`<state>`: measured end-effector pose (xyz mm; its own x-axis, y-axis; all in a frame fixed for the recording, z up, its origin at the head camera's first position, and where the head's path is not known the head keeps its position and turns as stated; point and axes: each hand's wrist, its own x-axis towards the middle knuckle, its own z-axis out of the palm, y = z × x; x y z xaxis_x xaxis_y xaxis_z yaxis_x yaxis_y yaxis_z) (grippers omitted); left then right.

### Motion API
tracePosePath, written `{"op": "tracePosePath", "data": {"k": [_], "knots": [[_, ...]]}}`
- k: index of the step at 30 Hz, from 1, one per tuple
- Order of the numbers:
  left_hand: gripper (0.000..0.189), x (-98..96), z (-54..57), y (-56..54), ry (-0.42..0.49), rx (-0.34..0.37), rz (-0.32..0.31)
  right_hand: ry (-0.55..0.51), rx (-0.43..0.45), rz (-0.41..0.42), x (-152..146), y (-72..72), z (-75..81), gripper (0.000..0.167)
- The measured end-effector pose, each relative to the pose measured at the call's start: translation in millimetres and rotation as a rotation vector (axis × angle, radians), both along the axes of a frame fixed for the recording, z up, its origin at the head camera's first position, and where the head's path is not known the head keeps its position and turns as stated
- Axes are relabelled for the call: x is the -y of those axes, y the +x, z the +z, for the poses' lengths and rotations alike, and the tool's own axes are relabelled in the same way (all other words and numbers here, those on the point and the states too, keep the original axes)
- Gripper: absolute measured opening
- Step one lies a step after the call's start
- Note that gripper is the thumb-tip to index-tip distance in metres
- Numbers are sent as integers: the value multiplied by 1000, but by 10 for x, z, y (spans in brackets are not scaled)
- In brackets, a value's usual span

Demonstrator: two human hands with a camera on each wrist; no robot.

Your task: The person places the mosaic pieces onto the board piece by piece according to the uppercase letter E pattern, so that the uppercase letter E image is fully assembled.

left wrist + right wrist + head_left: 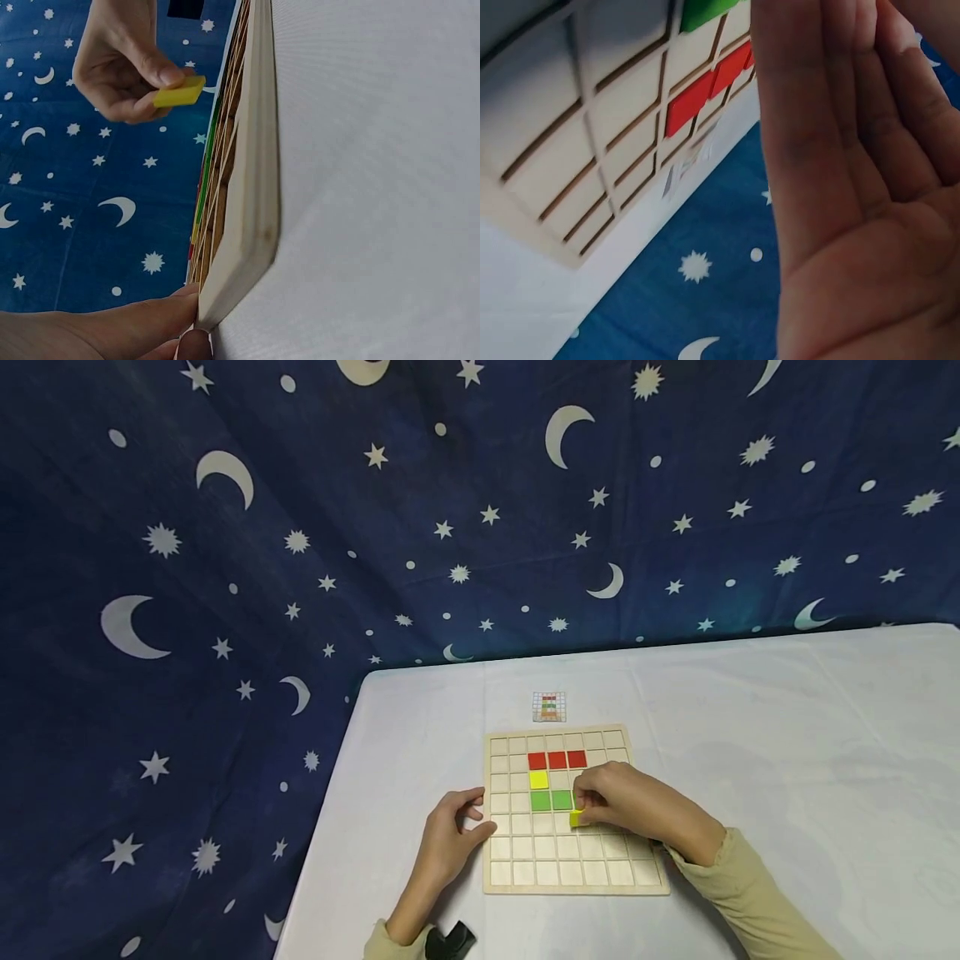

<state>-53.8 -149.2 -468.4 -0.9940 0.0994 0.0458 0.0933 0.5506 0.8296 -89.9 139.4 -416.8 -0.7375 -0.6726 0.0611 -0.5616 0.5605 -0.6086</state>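
A wooden grid board [555, 888] lies on the table. My left hand [446, 837] is at its left edge, thumb over the rim and fingertips against the side; the left wrist view shows this thumb [127, 330] at the board's corner. Over the board, my right hand [630, 802] pinches a yellow square tile [178, 93] between thumb and fingers, tilted above the cells. Three red tiles [557, 760] form a row. Below their left end sits another yellow tile [538, 780], then green tiles [540, 801], partly hidden by the right hand.
A small printed pattern card [550, 707] lies behind the board. The white tablecloth [750, 735] stretches to the right, and a dark blue curtain [480, 468] with moons and stars hangs at the back and left. A black strapped device [452, 942] is at the left wrist.
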Motion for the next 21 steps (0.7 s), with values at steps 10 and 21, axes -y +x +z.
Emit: {"op": "tracePosePath", "data": {"k": [10,21], "knots": [[46,11,6,11,-5,7,5,-23,1,12,224,-9,-90,31],[48,8,3,2,-6,9,4,-43,-1,12,380,-71,-148,27]]}}
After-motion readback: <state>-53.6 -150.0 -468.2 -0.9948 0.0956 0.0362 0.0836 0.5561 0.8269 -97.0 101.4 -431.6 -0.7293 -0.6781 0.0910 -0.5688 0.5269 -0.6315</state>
